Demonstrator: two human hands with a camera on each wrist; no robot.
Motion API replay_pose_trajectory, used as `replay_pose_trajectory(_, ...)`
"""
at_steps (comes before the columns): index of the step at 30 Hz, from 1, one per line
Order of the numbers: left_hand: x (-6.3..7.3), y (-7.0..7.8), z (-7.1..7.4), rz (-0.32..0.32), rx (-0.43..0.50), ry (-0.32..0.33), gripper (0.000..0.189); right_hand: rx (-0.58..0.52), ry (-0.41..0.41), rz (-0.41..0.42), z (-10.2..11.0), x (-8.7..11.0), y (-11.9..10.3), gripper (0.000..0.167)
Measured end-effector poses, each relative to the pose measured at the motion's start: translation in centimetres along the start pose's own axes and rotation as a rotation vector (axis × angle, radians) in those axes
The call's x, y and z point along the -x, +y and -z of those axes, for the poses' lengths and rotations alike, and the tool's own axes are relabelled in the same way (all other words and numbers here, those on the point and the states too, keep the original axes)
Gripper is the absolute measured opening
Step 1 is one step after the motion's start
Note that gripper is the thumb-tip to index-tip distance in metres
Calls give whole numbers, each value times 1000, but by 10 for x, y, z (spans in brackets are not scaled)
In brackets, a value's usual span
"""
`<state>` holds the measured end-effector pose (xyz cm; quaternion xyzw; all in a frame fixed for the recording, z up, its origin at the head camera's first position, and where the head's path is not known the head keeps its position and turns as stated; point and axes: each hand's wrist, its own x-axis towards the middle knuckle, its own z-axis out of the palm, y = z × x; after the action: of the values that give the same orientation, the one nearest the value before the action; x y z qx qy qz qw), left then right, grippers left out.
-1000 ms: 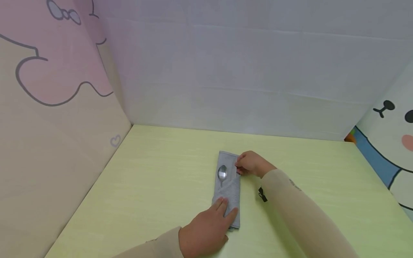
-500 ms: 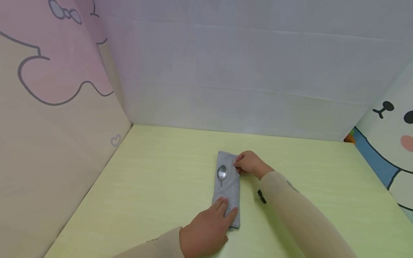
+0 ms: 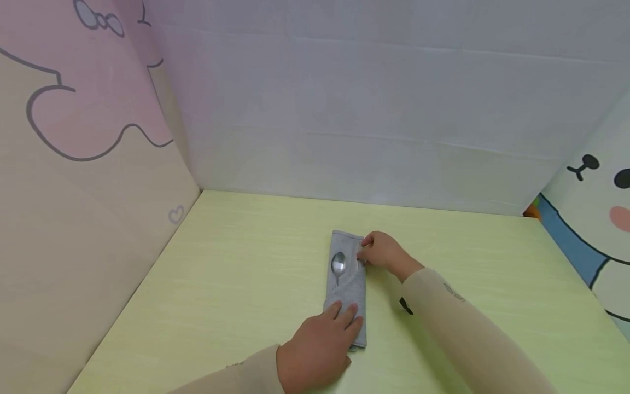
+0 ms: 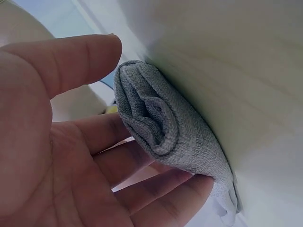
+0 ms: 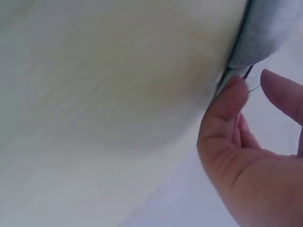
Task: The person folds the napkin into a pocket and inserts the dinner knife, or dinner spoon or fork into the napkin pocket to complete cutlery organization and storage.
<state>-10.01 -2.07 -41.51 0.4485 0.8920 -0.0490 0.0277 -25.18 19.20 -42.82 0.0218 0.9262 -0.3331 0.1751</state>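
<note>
A folded grey cloth napkin (image 3: 344, 246) lies lengthwise on the table, its lower part wrapped over into a slanted pocket. The bowl of a metal spoon (image 3: 338, 264) sticks up out of that pocket. My left hand (image 3: 320, 342) rests on the lower end with extended fingers; the left wrist view shows the rolled layers of the napkin's end (image 4: 151, 113) beside its fingers. At the napkin's upper right edge is my right hand (image 3: 386, 254). In the right wrist view its thumb and a finger (image 5: 279, 92) stand apart beside the cloth edge.
A pale yellow-green table (image 3: 236, 284) lies beneath everything. Behind it rises a plain whitish wall (image 3: 369, 109), with cartoon-printed panels (image 3: 98, 191) at both sides. A small black item (image 3: 406, 306) shows under my right sleeve (image 3: 458, 323).
My right hand has shifted slightly, and its fingertips have spread at the napkin's edge. The left fingers have spread a little. Napkin and spoon stay in place.
</note>
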Motion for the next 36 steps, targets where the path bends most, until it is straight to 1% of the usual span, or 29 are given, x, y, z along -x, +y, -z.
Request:
replay_pose_trajectory(3,2,-3,1,-1,17,6,65,100,8,69,0,21,-6,38)
replay_pose_trajectory(6,8,-9,1,-29,46,28,64,203,23,150,-6,44,-9,39)
replay_pose_trajectory(9,14,-18,1,-67,75,45,60,330,54,270,-15,63,-8,40)
replay_pose_trajectory(12,19,-25,1,-64,118,45,58,469,85,386,-25,79,-4,45)
replay_pose_trajectory(14,21,-29,1,-55,130,52,56,527,95,439,-31,89,-1,50)
replay_pose_trajectory(16,22,-31,0,-49,141,65,52,546,95,468,-36,99,0,55)
replay_pose_trajectory(18,23,-32,-2,-53,140,77,44,540,83,501,-40,107,1,61)
replay_pose_trajectory(20,22,-32,-3,-64,127,97,36,526,59,531,-42,113,2,66)
replay_pose_trajectory(22,21,-31,-5,-58,116,124,32,524,27,552,-43,117,3,71)
replay_pose_trajectory(25,16,-29,-9,-39,87,172,28,532,-14,547,-44,120,5,78)
replay_pose_trajectory(28,12,-28,-11,-12,52,192,27,551,-37,531,-45,119,9,86)
replay_pose_trajectory(30,9,-27,-10,-7,12,183,29,555,-50,527,-46,119,12,92)
replay_pose_trajectory(32,7,-27,-8,0,-14,155,32,549,-54,533,-46,120,13,96)
replay_pose_trajectory(34,4,-28,-6,2,-23,127,35,539,-53,539,-46,120,14,100)
replay_pose_trajectory(36,1,-29,-6,10,2,99,36,533,-49,544,-46,121,15,101)
